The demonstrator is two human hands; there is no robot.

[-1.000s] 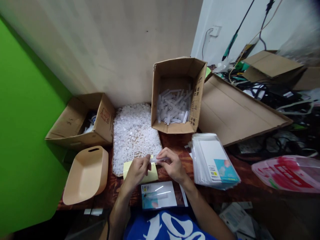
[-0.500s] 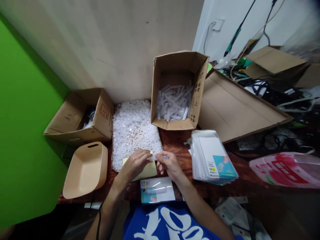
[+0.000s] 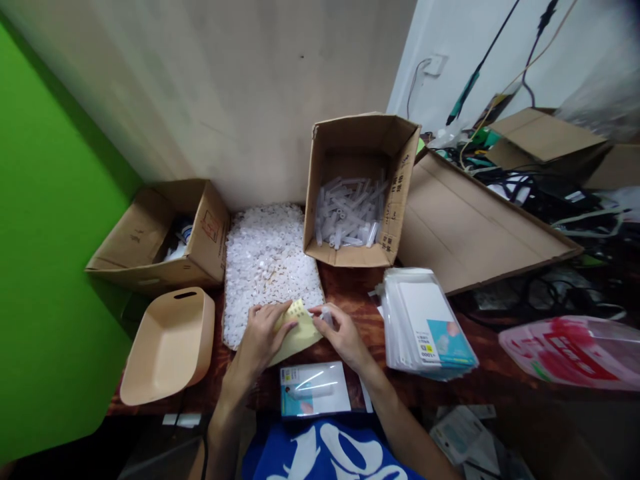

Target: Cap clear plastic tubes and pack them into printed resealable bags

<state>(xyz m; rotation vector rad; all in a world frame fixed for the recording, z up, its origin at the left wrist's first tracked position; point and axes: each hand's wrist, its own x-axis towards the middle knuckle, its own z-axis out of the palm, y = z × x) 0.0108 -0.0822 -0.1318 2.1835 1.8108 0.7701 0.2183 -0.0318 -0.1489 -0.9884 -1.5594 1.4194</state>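
My left hand point(image 3: 261, 335) pinches a pale yellow sheet point(image 3: 296, 337) between thumb and fingers, lifting its upper part. Small dark marks in rows, like stickers, show near the sheet's top. At its right edge, my right hand point(image 3: 345, 339) is closed on a short translucent plastic tube point(image 3: 327, 315). Its thumb and index fingertips come close to the sheet; whether they touch it I cannot make out. Behind both hands spreads a shallow tray full of small white plastic pieces point(image 3: 270, 257). A clear-front package point(image 3: 317, 393) with a tube inside lies nearest my body.
Similar tubes point(image 3: 347, 213) fill the bottom of a tipped cardboard box point(image 3: 350, 257) at the back. To the right is a stack of packages point(image 3: 425, 323). A beige bin point(image 3: 163, 353) and another cardboard box point(image 3: 155, 270) stand left. Cables point(image 3: 545, 293) clutter the far right.
My left hand has taken hold of the yellow sheet and raised its upper part. My right hand keeps the tube, now more upright beside the sheet. The view has shifted slightly.
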